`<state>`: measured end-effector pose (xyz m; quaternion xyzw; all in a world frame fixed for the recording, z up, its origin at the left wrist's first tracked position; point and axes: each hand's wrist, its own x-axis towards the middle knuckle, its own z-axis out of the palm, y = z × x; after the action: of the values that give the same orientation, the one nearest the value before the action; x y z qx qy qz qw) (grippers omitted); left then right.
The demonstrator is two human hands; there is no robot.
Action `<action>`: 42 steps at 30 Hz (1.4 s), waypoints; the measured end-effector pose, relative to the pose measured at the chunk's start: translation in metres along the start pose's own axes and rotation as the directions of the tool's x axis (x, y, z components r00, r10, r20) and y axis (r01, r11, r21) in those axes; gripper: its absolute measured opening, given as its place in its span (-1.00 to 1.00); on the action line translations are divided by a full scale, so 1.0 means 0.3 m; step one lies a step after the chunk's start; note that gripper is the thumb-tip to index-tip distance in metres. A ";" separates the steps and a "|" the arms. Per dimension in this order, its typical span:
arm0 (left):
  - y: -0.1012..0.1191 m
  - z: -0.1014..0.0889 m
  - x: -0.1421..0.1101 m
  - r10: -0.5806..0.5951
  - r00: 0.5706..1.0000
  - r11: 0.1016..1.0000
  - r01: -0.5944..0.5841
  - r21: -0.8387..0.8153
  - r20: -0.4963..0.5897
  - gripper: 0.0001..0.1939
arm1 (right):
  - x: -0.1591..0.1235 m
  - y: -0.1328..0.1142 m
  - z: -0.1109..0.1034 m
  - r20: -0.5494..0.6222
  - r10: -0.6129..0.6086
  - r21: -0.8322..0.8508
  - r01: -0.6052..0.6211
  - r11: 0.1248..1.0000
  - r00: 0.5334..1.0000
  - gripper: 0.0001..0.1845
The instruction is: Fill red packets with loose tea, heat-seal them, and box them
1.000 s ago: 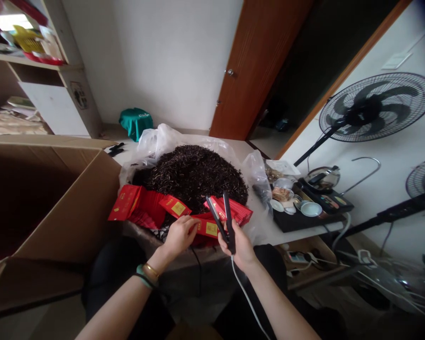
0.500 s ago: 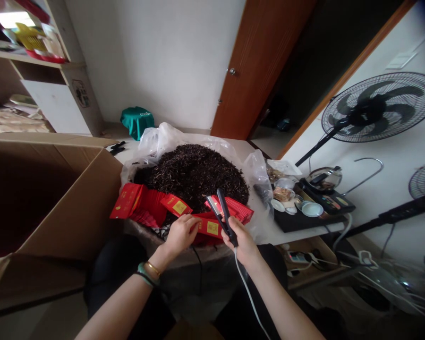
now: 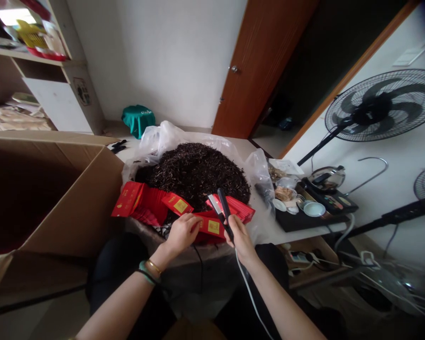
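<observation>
Over the heap of dark loose tea (image 3: 194, 174), my right hand (image 3: 241, 241) is closed round a corded black crimper (image 3: 222, 208) held open, and my left hand (image 3: 182, 233) curls at a red packet (image 3: 210, 227), grip unclear; a misaligned squeeze could crease or tear it.

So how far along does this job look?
Hard to say exactly. Looking done: some red packets lie fanned beside the heap, though whether they are filled cannot be told. In hand: the right hand grips a corded flat iron, and the left hand rests on a gold-labelled red packet. Left: a big heap of dark tea leaves sits in its plastic bag.
</observation>
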<state>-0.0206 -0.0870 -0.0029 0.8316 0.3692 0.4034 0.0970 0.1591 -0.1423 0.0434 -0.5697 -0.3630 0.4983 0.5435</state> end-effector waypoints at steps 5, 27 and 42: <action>0.006 -0.003 0.001 -0.002 1.000 1.000 0.002 -0.008 0.011 -0.81 | 0.007 -0.002 0.001 -0.006 -0.027 0.068 0.027 0.997 1.000 -0.49; 0.004 0.008 -0.008 0.030 0.999 1.000 -0.030 -0.007 0.025 -0.81 | 0.039 -0.012 -0.071 0.219 -0.751 -0.792 0.562 0.236 0.623 -0.69; 0.009 0.012 -0.006 0.049 0.998 0.999 -0.049 0.014 0.027 -0.78 | 0.020 -0.014 -0.060 0.295 -0.794 -0.812 0.577 0.085 0.532 -0.73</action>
<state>-0.0174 -0.0897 -0.0052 0.8465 0.3503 0.3916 0.0858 0.1785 -0.1405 0.0450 -0.5634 -0.7139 -0.1329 0.3940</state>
